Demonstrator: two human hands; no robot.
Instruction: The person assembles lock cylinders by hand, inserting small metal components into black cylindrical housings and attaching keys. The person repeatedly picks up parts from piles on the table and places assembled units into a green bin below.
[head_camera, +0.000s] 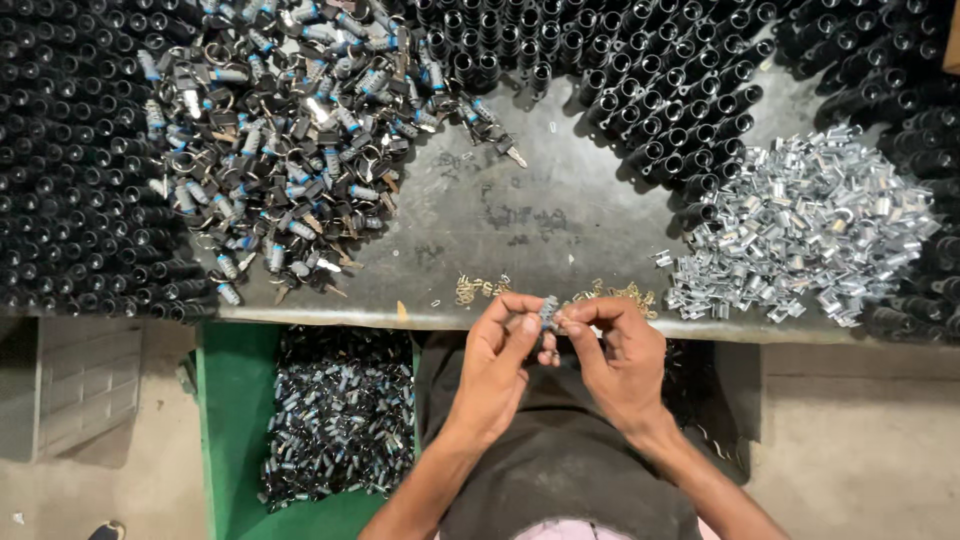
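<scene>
Both my hands meet just below the near edge of the metal worktable. My left hand and my right hand pinch one small silver lock cylinder between their fingertips. Small brass pins lie scattered on the table edge right above my fingers. A heap of silver metal cylinders sits to the right. A pile of keys on rings with cylinders spreads at the left.
Rows of black tubular housings stand along the left, top and right of the table. Below the table at the left, a green bin holds several assembled cylinders. A grey block sits on the floor at far left.
</scene>
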